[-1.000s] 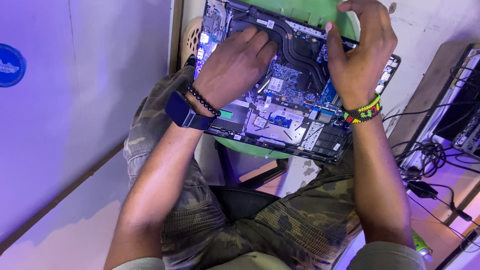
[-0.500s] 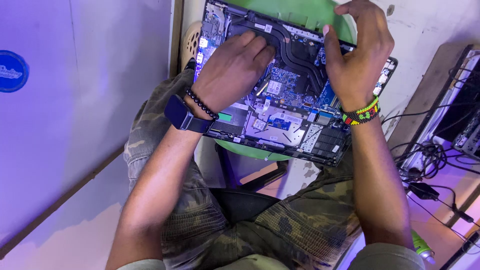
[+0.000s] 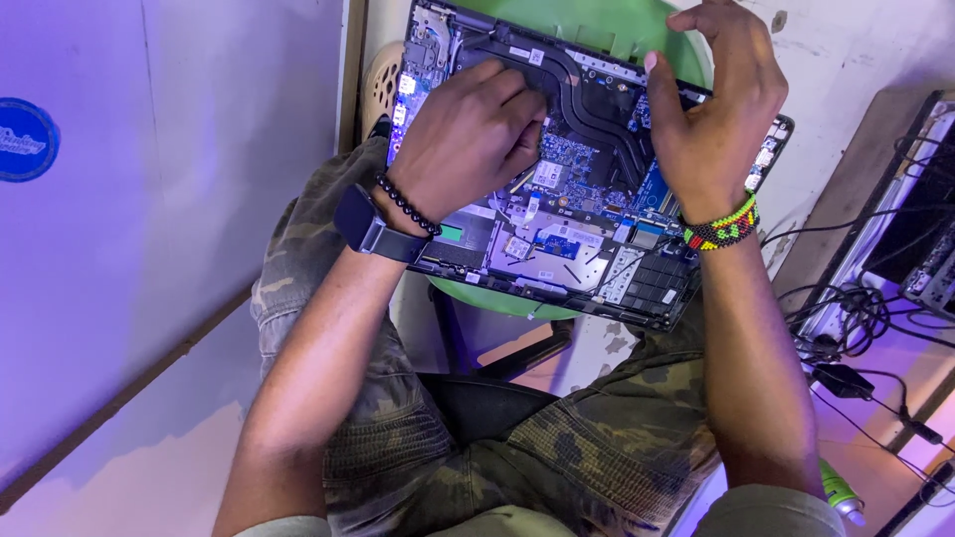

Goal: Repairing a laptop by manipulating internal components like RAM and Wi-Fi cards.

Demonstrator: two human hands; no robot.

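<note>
Two hands sit on the opened laptop (image 3: 587,189), which rests bottom-up on a green stool (image 3: 607,30) just beyond your knees, its long axis running from far left to near right across the view. Your left hand (image 3: 468,139) lies over the left half of the board, fingers curled together and pressing down near the dark heat pipes (image 3: 597,109); whether it pinches anything beneath the fingertips you cannot tell, since the knuckles hide them. Your right hand (image 3: 711,119) rests at the far right edge, thumb and fingers slightly apart and arched, touching the rim of the casing rather than clamped on any part. The exposed circuit board lies directly under and between both hands, so neither has to reach. Your left hand is the nearer one to the middle of the board; your right sits closer to the far rim. A tangle of black cables (image 3: 846,328) lies well apart on the right.
</note>
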